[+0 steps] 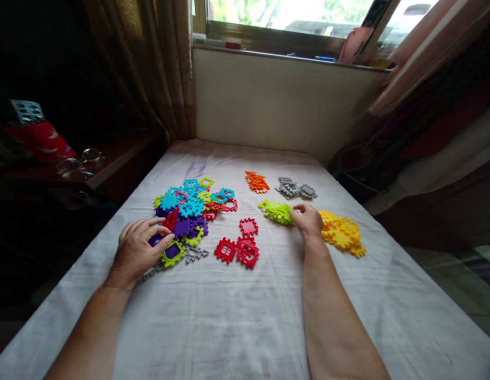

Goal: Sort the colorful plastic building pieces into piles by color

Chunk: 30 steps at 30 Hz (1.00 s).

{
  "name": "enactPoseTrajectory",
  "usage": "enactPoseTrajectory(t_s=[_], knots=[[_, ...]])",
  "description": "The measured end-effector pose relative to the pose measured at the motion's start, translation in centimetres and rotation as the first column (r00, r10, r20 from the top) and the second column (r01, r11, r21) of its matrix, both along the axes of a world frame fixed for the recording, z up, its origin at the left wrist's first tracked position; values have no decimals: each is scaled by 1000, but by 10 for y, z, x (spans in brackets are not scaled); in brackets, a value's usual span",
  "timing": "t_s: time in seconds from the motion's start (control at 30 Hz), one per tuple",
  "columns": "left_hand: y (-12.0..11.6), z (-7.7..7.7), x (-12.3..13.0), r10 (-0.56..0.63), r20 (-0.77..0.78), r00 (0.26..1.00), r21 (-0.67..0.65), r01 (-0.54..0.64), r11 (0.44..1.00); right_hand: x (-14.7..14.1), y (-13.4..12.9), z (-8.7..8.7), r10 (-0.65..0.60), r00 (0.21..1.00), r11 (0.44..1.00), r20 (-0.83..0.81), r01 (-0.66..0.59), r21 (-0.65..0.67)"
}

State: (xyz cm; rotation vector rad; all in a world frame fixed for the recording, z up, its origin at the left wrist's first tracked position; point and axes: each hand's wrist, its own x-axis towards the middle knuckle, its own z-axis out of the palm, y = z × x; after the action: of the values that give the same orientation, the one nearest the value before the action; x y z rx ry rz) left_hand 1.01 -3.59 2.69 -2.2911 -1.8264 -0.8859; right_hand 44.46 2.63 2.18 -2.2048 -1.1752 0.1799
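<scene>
My left hand (144, 245) rests over the near left side of a mixed pile of interlocking plastic tiles, its fingers stretched and apart. Around its fingertips lie a red tile (171, 219), a purple tile (182, 228) and a lime green frame tile (173, 253). Out to the right, my right hand (308, 219) has its fingers pinched at the right end of a heap of lime green tiles (274, 211). Its fingertips are partly hidden. Yellow tiles (342, 232) are heaped just right of that wrist. Several red tiles (247, 250) lie between my hands.
Farther back sit orange tiles (256, 182) and grey tiles (290, 188). Everything lies on a pale cloth-covered surface (213, 316). A dark side table (122, 153) with glasses (81, 161) stands left. A wall and window close off the far end.
</scene>
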Motion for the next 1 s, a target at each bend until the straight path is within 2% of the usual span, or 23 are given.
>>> enactPoseTrajectory(t_s=[0.17,0.3,0.5,0.6,0.67,0.73,0.8,0.87,0.9,0.93,1.0], knots=[[-6,-2,-9,-47,-99,994,-266,19,964,-1,-2,12,26,998,999,-50,-28,-41],[-12,-5,-8,-63,-142,988,-326,13,945,-12,-6,24,51,999,998,-19,-51,-36],[-12,-11,-7,-81,-169,982,-234,40,971,-40,-6,36,209,977,977,46,-211,44],[-8,-9,-4,-95,-88,992,-156,81,985,-63,-8,43,309,948,946,82,-315,73],[-7,-5,1,-133,20,991,-109,134,985,-86,-13,48,394,918,916,55,-397,61],[-8,-1,11,-158,178,971,-80,175,981,-112,-22,51,542,840,840,-16,-541,38],[-13,2,24,-139,338,931,-84,177,981,-136,-31,53,730,675,680,-108,-733,11],[-18,5,37,-110,421,900,-109,171,979,-155,-39,52,834,512,527,-208,-850,22],[-20,6,42,-107,428,898,-120,174,977,-162,-41,50,857,449,473,-252,-880,40],[-22,7,46,-112,416,902,-127,179,976,-167,-43,48,867,403,439,-292,-896,67],[-23,9,51,-120,375,919,-135,182,974,-172,-45,42,866,336,407,-369,-904,132]])
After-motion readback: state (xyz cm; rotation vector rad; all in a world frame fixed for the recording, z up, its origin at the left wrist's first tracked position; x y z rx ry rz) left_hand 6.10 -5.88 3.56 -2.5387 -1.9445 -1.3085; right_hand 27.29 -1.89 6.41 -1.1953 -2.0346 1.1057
